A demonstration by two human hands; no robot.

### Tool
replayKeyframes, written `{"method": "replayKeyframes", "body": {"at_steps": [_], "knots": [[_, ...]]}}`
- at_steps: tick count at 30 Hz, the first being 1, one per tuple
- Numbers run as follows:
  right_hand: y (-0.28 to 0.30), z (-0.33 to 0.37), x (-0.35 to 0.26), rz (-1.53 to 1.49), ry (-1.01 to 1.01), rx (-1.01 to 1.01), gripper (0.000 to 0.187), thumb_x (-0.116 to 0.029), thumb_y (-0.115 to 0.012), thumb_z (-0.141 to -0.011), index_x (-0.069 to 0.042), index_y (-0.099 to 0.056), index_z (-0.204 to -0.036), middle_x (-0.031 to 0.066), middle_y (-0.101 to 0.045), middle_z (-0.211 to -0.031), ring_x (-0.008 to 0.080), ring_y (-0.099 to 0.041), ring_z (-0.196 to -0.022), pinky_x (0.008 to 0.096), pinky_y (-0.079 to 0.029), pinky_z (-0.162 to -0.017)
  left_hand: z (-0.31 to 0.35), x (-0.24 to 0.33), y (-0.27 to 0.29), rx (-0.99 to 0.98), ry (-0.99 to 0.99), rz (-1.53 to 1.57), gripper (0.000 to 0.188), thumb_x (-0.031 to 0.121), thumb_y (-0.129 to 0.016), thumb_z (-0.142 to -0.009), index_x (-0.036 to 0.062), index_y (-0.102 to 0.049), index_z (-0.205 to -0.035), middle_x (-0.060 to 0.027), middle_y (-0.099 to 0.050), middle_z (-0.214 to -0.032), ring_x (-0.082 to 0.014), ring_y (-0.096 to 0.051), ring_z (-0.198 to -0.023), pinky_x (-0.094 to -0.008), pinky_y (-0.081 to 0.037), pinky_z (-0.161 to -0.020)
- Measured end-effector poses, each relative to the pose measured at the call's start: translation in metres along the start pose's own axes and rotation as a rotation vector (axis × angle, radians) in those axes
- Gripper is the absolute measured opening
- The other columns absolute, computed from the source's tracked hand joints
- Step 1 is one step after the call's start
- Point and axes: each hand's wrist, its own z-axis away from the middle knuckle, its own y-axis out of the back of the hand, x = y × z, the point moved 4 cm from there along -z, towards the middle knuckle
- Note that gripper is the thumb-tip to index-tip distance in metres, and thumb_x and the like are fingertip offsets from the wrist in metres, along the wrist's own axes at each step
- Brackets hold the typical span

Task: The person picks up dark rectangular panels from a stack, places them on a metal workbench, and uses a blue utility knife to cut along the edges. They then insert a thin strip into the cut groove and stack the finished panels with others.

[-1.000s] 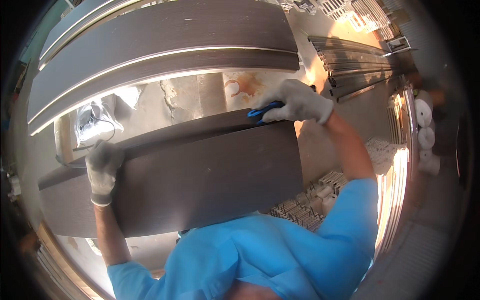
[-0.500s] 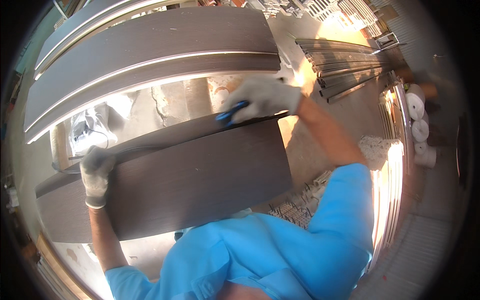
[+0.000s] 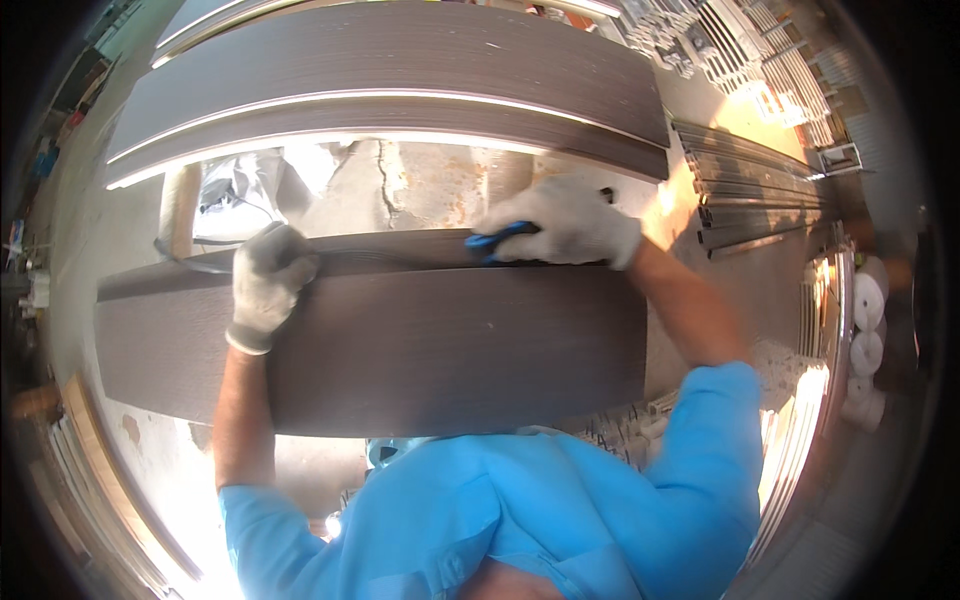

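We had both gloved hands along the far side of the near dark panel; R hand was clamped on a small blue tool, right of the panel's middle, at the ledge; its working end was hidden, so we couldn't tell what it bit on; L hand was curled over the ledge toward the left, fingers bent, w/ a thin dark strip running in loosely from its left & on along the ledge to the right; whether that hand pinched the strip or only pressed it, we couldn't tell.

To do this bit well, we prob. needed the strip straight & w/o twist btw the hands, light even tension from L, the tool low & in line w/ the ledge; too steep an angle could've scuffed the finish; fingers were best kept out of the tool's path.

Surface: the panel was dark brown w/ fine grain & a small pale fleck; its near edge lay close by the blue shirt.

Room: a similar panel lay on the far side; btw them, cracked, stained concrete & a clear plastic bag; far right, dark metal lengths; at right, white rolls.
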Motion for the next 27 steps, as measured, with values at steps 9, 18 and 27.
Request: {"method": "replayKeyframes", "body": {"at_steps": [9, 18, 27], "knots": [[-0.019, -0.061, -0.036, -0.002, -0.010, -0.068, 0.033, -0.036, -0.073, -0.082, -0.021, -0.074, -0.111, 0.0120, -0.073, -0.095, 0.0284, -0.069, -0.086, 0.0397, -0.052, -0.077, -0.002, 0.002, 0.019, -0.170, -0.278, -0.064, 0.011, 0.004, -0.074, -0.080, -0.0008, -0.065, -0.084, -0.0055, -0.064, -0.077, -0.0153, -0.058, -0.066, -0.0313, -0.046, -0.061], [-0.011, -0.057, -0.047, -0.072, -0.215, -0.090, 0.035, -0.028, -0.076, -0.079, -0.011, -0.073, -0.109, 0.0123, -0.073, -0.094, 0.0272, -0.069, -0.087, 0.0361, -0.051, -0.081, -0.006, -0.124, 0.237, -0.684, 0.282, -0.127, 0.026, 0.031, -0.061, -0.093, 0.0122, -0.077, -0.100, -0.0042, -0.073, -0.091, -0.0167, -0.065, -0.078, -0.0329, -0.053, -0.075], [-0.011, -0.052, -0.064, -0.225, -0.487, -0.054, 0.036, -0.016, -0.079, -0.075, -0.005, -0.073, -0.109, 0.0103, -0.072, -0.091, 0.0169, -0.067, -0.084, 0.0300, -0.050, -0.081, 0.039, -0.128, 0.362, -0.377, 0.077, -0.761, 0.016, 0.015, -0.071, -0.084, 0.0119, -0.077, -0.099, -0.0041, -0.073, -0.091, -0.0207, -0.066, -0.082, -0.0335, -0.051, -0.079]]}}
